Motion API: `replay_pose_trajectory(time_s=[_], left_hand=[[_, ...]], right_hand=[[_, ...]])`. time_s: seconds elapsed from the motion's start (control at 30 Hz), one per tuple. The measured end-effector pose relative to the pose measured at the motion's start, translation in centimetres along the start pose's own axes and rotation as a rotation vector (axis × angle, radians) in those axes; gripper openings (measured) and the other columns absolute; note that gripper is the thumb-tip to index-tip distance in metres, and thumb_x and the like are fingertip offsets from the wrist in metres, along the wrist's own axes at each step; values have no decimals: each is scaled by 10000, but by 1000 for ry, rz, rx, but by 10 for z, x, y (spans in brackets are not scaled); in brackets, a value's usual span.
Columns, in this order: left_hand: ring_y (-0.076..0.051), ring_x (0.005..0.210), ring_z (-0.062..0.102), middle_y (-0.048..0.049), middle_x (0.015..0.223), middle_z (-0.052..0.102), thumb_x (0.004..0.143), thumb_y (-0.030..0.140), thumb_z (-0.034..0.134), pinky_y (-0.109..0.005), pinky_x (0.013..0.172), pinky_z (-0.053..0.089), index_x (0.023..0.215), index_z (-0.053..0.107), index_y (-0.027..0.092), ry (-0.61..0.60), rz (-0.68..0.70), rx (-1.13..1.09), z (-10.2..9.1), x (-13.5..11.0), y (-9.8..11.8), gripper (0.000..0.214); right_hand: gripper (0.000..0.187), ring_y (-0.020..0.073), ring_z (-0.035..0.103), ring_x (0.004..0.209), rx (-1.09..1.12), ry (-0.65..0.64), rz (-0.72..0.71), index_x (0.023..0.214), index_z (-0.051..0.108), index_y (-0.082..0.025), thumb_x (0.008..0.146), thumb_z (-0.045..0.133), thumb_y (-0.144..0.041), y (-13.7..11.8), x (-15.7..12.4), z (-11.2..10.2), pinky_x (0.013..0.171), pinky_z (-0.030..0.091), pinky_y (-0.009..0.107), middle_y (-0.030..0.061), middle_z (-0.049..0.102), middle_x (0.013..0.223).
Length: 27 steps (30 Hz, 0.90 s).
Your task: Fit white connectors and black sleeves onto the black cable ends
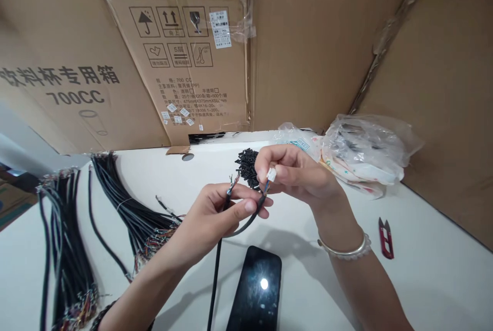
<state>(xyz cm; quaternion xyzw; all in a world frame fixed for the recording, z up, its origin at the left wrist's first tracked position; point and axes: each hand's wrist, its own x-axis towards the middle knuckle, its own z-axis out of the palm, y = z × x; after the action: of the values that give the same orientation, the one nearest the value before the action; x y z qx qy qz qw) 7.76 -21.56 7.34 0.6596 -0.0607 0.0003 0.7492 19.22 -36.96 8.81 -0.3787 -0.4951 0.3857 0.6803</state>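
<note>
My left hand (227, 210) is closed around a black cable (216, 274) whose stripped end, with thin bare-tipped wires, sticks up above the fingers. A bent black cable end also passes between these fingers and curves up towards my right hand (295, 172). Between its thumb and forefinger, the right hand pinches a small white connector (271, 174). Thin coloured wires run from the connector down into the black sleeve. Just behind the hands lies a pile of short black tube pieces (246, 162), partly hidden by the right hand.
Bundles of black cables (115, 192) with frayed coloured wire ends lie on the left. A phone (258, 290) lies in front, and red thread snips (385, 238) are at the right. Plastic bags (362, 146) sit at the back right, against tall cardboard walls (319, 54).
</note>
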Motion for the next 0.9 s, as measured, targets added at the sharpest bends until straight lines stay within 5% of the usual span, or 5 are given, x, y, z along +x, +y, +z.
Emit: replay_pose_trajectory(time_s=[0.27, 0.43, 0.6, 0.7, 0.9], left_hand=[[-10, 432, 233, -22, 667, 616, 710, 432, 808, -179, 402, 128, 685, 699, 161, -13, -73, -127, 0, 0, 2, 293], [-10, 450, 243, -8, 704, 623, 746, 427, 781, -169, 410, 144, 735, 692, 164, 44, -45, -50, -3, -1, 4, 278], [-6, 451, 237, 18, 698, 585, 797, 409, 742, -176, 403, 151, 784, 712, 183, 112, 47, 85, -6, -1, 0, 228], [-16, 456, 233, 33, 625, 520, 783, 434, 751, -177, 404, 154, 786, 710, 184, 181, 100, 143, -6, 0, -1, 253], [-37, 462, 240, 55, 522, 401, 767, 487, 749, -172, 421, 177, 809, 706, 197, 281, 156, 203, -4, -2, -2, 295]], right_hand=[[164, 107, 587, 622, 1, -54, 0, 931, 603, -184, 938, 605, -348, 3, 3, 3, 530, 289, 242, 19, 627, 761], [158, 50, 310, 519, -167, 183, -101, 871, 615, -177, 899, 662, -325, -5, 0, 12, 506, 254, 214, -53, 411, 623], [203, 41, 194, 482, -492, 587, -146, 797, 646, -185, 731, 823, -260, -10, -2, 37, 443, 168, 201, -83, 222, 546], [190, 36, 197, 472, -666, 732, -230, 762, 637, -180, 765, 798, -282, -9, -4, 50, 430, 184, 193, -84, 220, 531], [112, 44, 216, 487, -667, 545, -241, 909, 692, -212, 863, 716, -311, -11, -11, 43, 435, 198, 198, -72, 232, 546]])
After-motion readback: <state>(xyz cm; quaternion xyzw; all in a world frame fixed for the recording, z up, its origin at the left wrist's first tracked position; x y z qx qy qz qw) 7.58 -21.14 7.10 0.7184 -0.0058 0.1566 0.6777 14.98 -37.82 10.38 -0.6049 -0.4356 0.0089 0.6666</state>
